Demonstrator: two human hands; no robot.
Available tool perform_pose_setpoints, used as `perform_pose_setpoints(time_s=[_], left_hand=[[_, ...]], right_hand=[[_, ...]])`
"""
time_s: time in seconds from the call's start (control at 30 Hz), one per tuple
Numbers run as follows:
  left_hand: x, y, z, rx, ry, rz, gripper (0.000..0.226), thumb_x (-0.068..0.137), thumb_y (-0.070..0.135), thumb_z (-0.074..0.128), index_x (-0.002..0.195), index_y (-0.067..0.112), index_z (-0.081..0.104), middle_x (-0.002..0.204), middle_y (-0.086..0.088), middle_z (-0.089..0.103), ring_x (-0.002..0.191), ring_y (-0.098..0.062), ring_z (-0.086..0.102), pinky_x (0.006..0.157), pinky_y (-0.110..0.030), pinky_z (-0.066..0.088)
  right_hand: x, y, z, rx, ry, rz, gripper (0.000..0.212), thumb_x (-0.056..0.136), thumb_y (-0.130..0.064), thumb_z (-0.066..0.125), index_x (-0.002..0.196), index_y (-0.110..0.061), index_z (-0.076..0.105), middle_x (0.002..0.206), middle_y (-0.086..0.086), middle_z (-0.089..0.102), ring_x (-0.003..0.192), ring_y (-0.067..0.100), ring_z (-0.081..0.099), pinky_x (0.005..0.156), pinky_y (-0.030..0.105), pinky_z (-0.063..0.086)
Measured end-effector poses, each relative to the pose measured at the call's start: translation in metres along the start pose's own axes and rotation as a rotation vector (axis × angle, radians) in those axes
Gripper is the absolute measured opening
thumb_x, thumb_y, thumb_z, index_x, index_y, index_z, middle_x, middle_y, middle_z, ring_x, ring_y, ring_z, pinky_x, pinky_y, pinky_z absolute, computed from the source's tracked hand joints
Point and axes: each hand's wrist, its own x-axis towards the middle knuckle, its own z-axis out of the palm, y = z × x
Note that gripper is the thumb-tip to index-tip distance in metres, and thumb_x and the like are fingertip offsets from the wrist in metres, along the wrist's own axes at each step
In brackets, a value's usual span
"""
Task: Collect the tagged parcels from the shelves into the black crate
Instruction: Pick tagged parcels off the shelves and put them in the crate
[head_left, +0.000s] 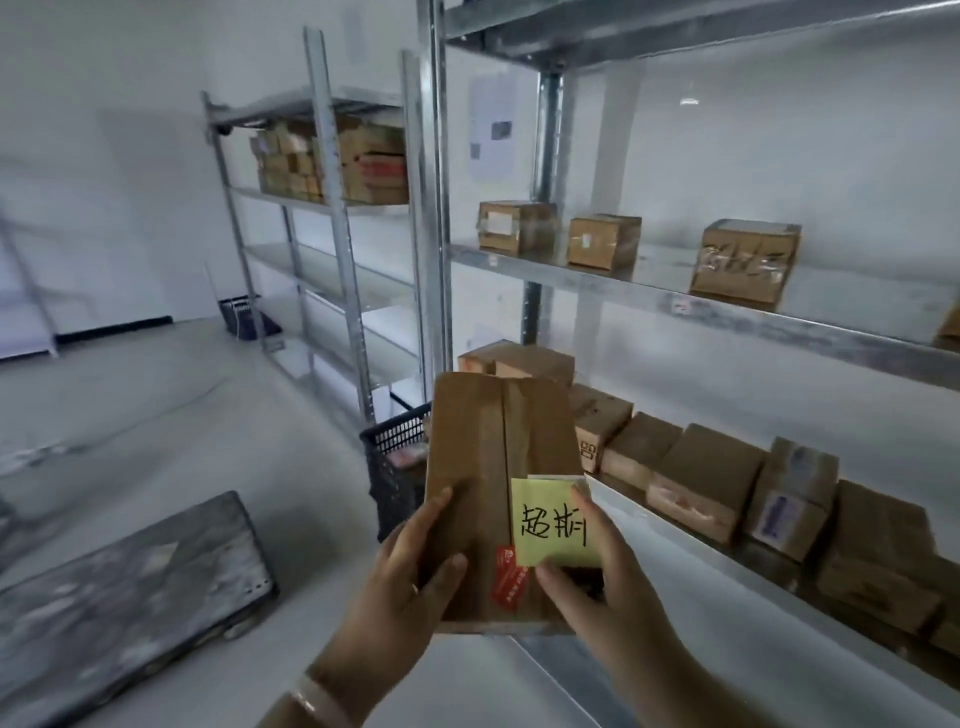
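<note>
Two racks: the big metal rack (727, 306) stands right of the black crate (395, 467). A far rack (322, 208) stands behind the crate, by the wall.
Grey board: a flat grey board (130, 597) lies on the floor, left of the crate and nearer to the person.
Boxes: a row of brown boxes (706, 478) sits on the low shelf right of the crate. Three upper boxes (602, 241) sit one shelf higher.
Parcel: a long brown parcel (467, 467) is held up in front of the crate, not in it.
Left hand: the left hand (410, 571) grips the parcel's left edge, thumb on the front.
Right hand: the right hand (597, 577) grips the low right side, thumb by the note.
Yellow note: the yellow note (550, 525) with black writing is stuck on the parcel. I think it is the tag.
Red sticker: a small red sticker (506, 577) sits just left of the note's bottom.
Done: one tagged parcel is off the shelf. Something pinkish shows in the crate, so maybe some are in already.
Left: this parcel must go in, and many boxes wait on the shelves.
Hard to see: the parcel hides much of the crate. The boxes are blurry, so no other tags show. The big rack is cut off at the right.
</note>
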Motion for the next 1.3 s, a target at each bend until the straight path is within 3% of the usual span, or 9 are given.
perform_pose_setpoints(time_s=[0.13, 0.23, 0.33, 0.53, 0.73, 1.0, 1.13, 1.23, 1.3], left_hand=[[0.037, -0.057, -0.028, -0.047, 0.062, -0.078, 0.072, 0.084, 0.025, 0.070, 0.138, 0.053, 0.031, 0.133, 0.013, 0.040, 0.112, 0.007, 0.051, 0.077, -0.006, 0.049], [0.085, -0.096, -0.050, -0.055, 0.093, -0.135, 0.074, 0.084, 0.024, 0.072, 0.138, 0.056, 0.032, 0.139, 0.007, 0.040, 0.115, -0.008, 0.055, 0.084, -0.020, 0.056], [0.139, -0.125, -0.075, -0.111, 0.112, -0.193, 0.073, 0.085, 0.018, 0.070, 0.133, 0.061, 0.036, 0.137, 0.005, 0.044, 0.112, -0.013, 0.059, 0.083, -0.030, 0.058], [0.230, -0.171, -0.117, -0.179, 0.136, -0.272, 0.072, 0.085, 0.011, 0.068, 0.125, 0.064, 0.040, 0.123, 0.012, 0.053, 0.097, -0.003, 0.067, 0.073, -0.028, 0.060], [0.304, -0.243, -0.144, -0.273, 0.131, -0.364, 0.067, 0.085, 0.003, 0.067, 0.123, 0.054, 0.047, 0.122, 0.006, 0.058, 0.099, -0.012, 0.069, 0.077, -0.034, 0.060], [0.445, -0.363, -0.180, -0.318, -0.119, -0.446, 0.063, 0.084, 0.018, 0.072, 0.123, 0.061, 0.046, 0.126, 0.009, 0.052, 0.105, -0.018, 0.066, 0.086, -0.037, 0.058], [0.510, -0.418, -0.200, -0.300, -0.286, -0.461, 0.063, 0.082, 0.017, 0.073, 0.126, 0.052, 0.045, 0.124, 0.020, 0.053, 0.101, 0.002, 0.065, 0.078, -0.017, 0.054], [0.553, -0.455, -0.202, -0.281, -0.385, -0.502, 0.063, 0.080, 0.016, 0.074, 0.128, 0.046, 0.045, 0.123, 0.022, 0.052, 0.099, 0.011, 0.062, 0.076, -0.011, 0.051], [0.576, -0.480, -0.194, -0.276, -0.411, -0.537, 0.061, 0.083, 0.011, 0.073, 0.125, 0.046, 0.046, 0.120, 0.024, 0.050, 0.096, 0.014, 0.060, 0.075, -0.010, 0.050]], right_hand=[[0.064, 0.020, 0.053, 0.011, -0.090, 0.009, 0.073, 0.080, -0.052, 0.067, 0.131, -0.069, 0.018, 0.133, -0.023, 0.042, 0.118, 0.000, 0.047, 0.097, 0.030, 0.050], [0.125, 0.030, 0.085, 0.016, -0.133, -0.001, 0.071, 0.082, -0.049, 0.067, 0.126, -0.073, 0.017, 0.127, -0.032, 0.039, 0.117, -0.011, 0.042, 0.088, 0.011, 0.046], [0.190, 0.036, 0.111, 0.020, -0.182, 0.004, 0.072, 0.083, -0.046, 0.067, 0.133, -0.064, 0.019, 0.128, -0.029, 0.041, 0.118, -0.010, 0.041, 0.079, 0.004, 0.043], [0.299, 0.047, 0.159, -0.013, -0.236, 0.032, 0.071, 0.086, -0.045, 0.064, 0.141, -0.051, 0.021, 0.137, -0.019, 0.041, 0.124, -0.001, 0.039, 0.088, 0.009, 0.040], [0.377, 0.075, 0.211, 0.022, -0.313, 0.140, 0.061, 0.091, -0.045, 0.057, 0.140, -0.056, 0.022, 0.135, -0.017, 0.043, 0.124, 0.003, 0.041, 0.106, 0.036, 0.043], [0.494, 0.126, 0.284, 0.054, -0.205, 0.340, 0.056, 0.090, -0.032, 0.063, 0.126, -0.060, 0.030, 0.133, -0.010, 0.047, 0.117, -0.001, 0.047, 0.097, 0.027, 0.049], [0.541, 0.151, 0.327, 0.102, -0.127, 0.498, 0.054, 0.087, -0.039, 0.065, 0.130, -0.056, 0.036, 0.131, -0.011, 0.051, 0.112, 0.001, 0.054, 0.088, 0.026, 0.055], [0.566, 0.166, 0.349, 0.102, -0.063, 0.591, 0.054, 0.089, -0.035, 0.065, 0.133, -0.050, 0.039, 0.128, -0.018, 0.048, 0.106, -0.006, 0.052, 0.078, 0.014, 0.053], [0.579, 0.178, 0.358, 0.070, -0.036, 0.636, 0.052, 0.089, -0.034, 0.063, 0.131, -0.052, 0.038, 0.130, -0.019, 0.044, 0.113, -0.004, 0.048, 0.088, 0.018, 0.049]])
